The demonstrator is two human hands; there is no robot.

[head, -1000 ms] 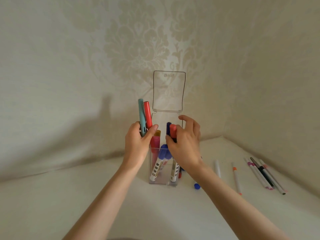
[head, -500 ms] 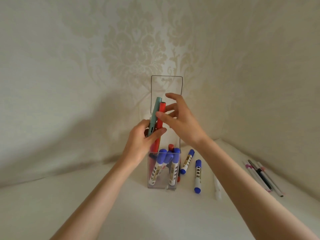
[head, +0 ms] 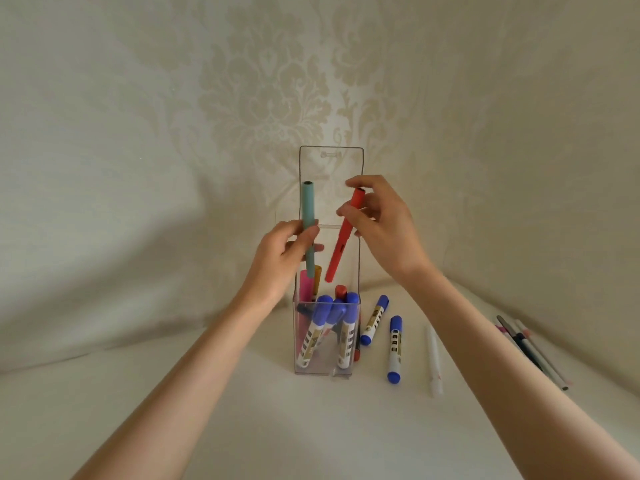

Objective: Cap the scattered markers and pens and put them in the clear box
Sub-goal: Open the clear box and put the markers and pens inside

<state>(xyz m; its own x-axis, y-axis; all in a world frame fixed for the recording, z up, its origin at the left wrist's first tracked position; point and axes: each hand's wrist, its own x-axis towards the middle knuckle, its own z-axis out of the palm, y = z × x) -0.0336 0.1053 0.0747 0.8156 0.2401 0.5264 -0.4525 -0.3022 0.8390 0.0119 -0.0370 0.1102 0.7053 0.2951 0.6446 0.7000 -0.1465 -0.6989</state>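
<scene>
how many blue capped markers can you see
5. In the clear box: left marker, middle marker, right marker. On the table beside it: nearer marker, farther marker. More may hide behind them.

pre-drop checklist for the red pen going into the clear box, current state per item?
1. Lid of clear box open: ok.
2. Right hand grips red pen: ok.
3. Red pen's lower end above the box opening: ok.
4. Red pen capped: cannot tell.
5. Left hand grips teal pen: ok.
6. Everything boxed: not ok; two blue markers, a white pen and thin pens lie outside.
</scene>
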